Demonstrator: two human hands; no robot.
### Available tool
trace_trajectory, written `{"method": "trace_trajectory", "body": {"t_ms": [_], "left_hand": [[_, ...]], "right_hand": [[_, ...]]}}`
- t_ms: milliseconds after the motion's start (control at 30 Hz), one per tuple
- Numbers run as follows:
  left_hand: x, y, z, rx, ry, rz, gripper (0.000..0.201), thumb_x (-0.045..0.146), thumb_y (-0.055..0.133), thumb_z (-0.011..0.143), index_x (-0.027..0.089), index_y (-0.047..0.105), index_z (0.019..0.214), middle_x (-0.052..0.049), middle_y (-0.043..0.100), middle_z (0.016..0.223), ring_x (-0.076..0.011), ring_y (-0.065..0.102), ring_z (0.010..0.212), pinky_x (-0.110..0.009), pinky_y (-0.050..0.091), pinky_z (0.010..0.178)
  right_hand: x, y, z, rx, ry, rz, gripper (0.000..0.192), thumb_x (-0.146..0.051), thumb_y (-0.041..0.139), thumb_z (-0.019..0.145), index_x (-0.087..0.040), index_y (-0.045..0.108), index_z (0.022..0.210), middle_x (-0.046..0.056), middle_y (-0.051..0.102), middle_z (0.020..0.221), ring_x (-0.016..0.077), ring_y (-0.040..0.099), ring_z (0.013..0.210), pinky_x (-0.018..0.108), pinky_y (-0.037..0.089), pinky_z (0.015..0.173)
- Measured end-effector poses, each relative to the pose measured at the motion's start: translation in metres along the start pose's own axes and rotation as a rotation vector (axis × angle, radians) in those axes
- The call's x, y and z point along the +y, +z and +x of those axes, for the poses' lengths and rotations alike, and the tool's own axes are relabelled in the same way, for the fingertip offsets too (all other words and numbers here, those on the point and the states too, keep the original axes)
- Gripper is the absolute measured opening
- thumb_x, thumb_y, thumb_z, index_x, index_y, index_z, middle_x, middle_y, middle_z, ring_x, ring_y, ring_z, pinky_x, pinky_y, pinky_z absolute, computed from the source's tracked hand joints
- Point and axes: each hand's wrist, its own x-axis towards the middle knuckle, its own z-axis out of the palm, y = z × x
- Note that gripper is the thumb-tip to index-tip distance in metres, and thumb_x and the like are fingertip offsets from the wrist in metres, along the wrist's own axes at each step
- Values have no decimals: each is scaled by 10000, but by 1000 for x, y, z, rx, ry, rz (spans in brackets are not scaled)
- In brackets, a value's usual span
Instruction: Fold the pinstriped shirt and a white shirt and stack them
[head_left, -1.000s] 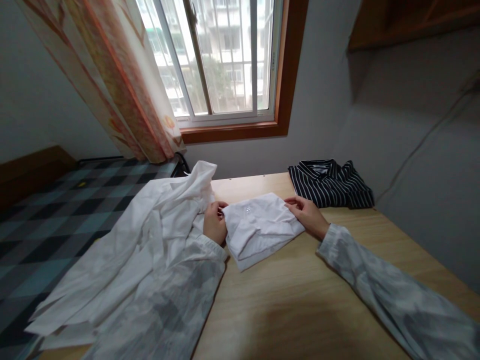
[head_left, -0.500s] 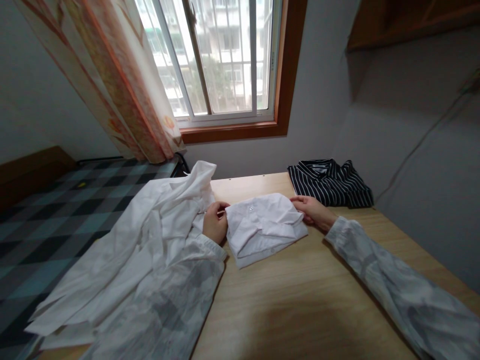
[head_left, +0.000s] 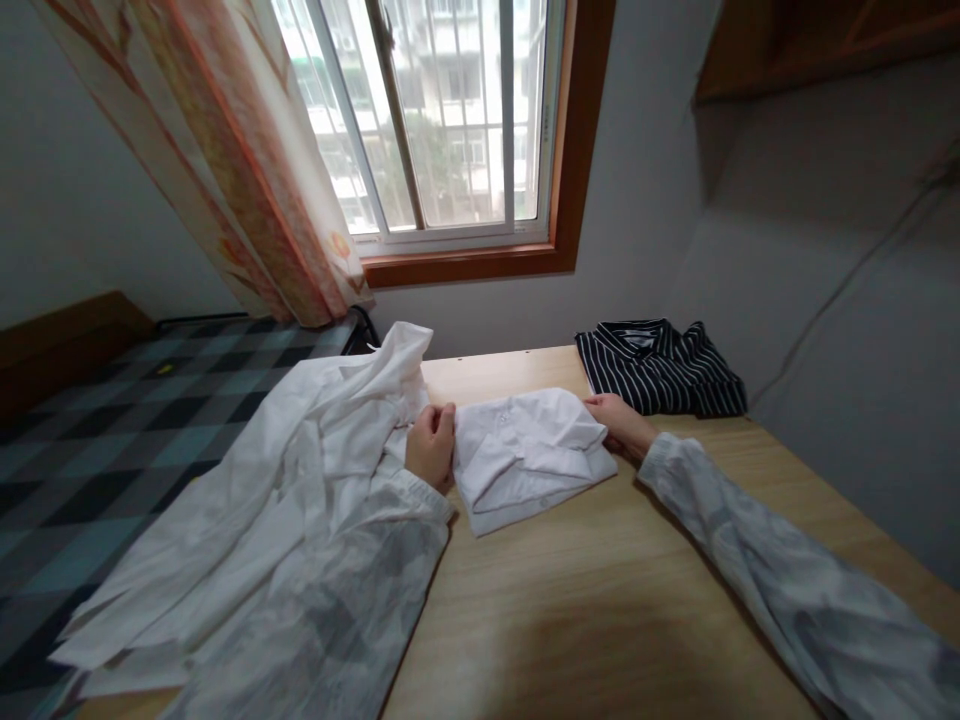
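A folded white shirt (head_left: pixel 529 445) lies on the wooden table (head_left: pixel 570 600), its small buttons faintly visible near the top. My left hand (head_left: pixel 431 445) is closed on the shirt's left edge, thumb against the fingers. At the opposite edge, my right hand (head_left: pixel 619 422) pinches the cloth by the upper right corner; some of its fingers are hidden beneath or behind the fabric. Beside my left hand and partly under my left sleeve, a crumpled white garment (head_left: pixel 300 460) is heaped at the table's left side.
A folded black shirt with white stripes (head_left: pixel 660 368) sits at the table's back right. Left of the table is a bed with a checked cover (head_left: pixel 142 440). Behind stand a window (head_left: pixel 457 120) and a patterned curtain (head_left: pixel 247 180). A wooden shelf (head_left: pixel 832 50) hangs upper right.
My left fingers have closed more tightly at the shirt's left edge. My right hand has shifted slightly, its forearm a little lower and further left. The folded shirt has barely moved.
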Motion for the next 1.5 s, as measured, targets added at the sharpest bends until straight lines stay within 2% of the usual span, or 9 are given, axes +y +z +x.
{"method": "trace_trajectory", "body": {"t_ms": [133, 200, 433, 833, 967, 1100, 1200, 1333, 1500], "left_hand": [[-1, 2, -2, -7, -50, -130, 340, 505, 818, 837, 234, 636, 933, -15, 717, 796, -195, 670, 700, -306, 528, 650], [-2, 3, -2, 4, -34, -154, 340, 468, 831, 827, 235, 630, 970, -4, 702, 795, -180, 654, 672, -297, 532, 634], [2, 1, -4, 54, -10, -117, 285, 384, 802, 827, 228, 629, 991, 6, 669, 836, -148, 627, 673, -262, 518, 619], [7, -1, -3, 120, -6, -116, 244, 354, 788, 788, 226, 629, 922, 0, 688, 817, -164, 673, 714, -260, 530, 642], [5, 0, -3, 107, 10, -79, 259, 416, 790, 828, 228, 645, 931, 3, 681, 806, -156, 616, 658, -266, 482, 606], [3, 0, -3, 76, 22, -82, 248, 456, 734, 903, 224, 657, 945, 4, 668, 777, -163, 591, 645, -279, 462, 608], [5, -1, -4, 50, 43, -86, 240, 435, 741, 894, 223, 649, 961, 14, 656, 774, -155, 568, 622, -277, 443, 599], [11, -2, -7, 35, 62, -62, 247, 424, 767, 881, 231, 645, 974, 40, 610, 727, -151, 540, 603, -272, 415, 592], [8, -2, -6, 25, 29, -53, 254, 492, 663, 968, 247, 623, 914, 29, 607, 681, -180, 573, 623, -283, 412, 598]], "right_hand": [[1, 3, 17, 105, -190, -133, 230, -387, 854, 750, -166, 800, 782, 31, 651, 509, 190, 618, 537, 260, 450, 494], [3, 3, 22, 197, -266, -258, 189, -358, 814, 760, -170, 810, 777, 58, 719, 590, 227, 690, 651, 275, 487, 572], [14, -1, 20, 401, -370, -541, 178, -340, 665, 803, -218, 786, 757, 69, 767, 700, 225, 675, 679, 298, 432, 623], [20, -2, 20, 443, -393, -458, 335, -510, 663, 872, -213, 780, 772, 95, 786, 714, 276, 725, 734, 333, 441, 631], [19, -3, 21, 401, -388, -421, 370, -558, 682, 874, -211, 792, 803, 112, 810, 768, 299, 748, 776, 352, 489, 679], [17, -1, 19, 396, -410, -224, 459, -647, 666, 909, -210, 794, 960, 113, 832, 903, 276, 743, 820, 333, 541, 692], [14, 2, 13, 401, -441, -204, 491, -700, 723, 881, -212, 774, 900, 88, 794, 836, 247, 694, 769, 316, 527, 658], [10, 4, 5, 196, -378, -261, 508, -707, 818, 820, -205, 773, 754, 55, 744, 717, 240, 671, 719, 320, 507, 624], [9, -7, 10, -26, -315, -143, 466, -630, 859, 794, -170, 845, 865, 74, 802, 797, 270, 726, 794, 343, 558, 683]]}}
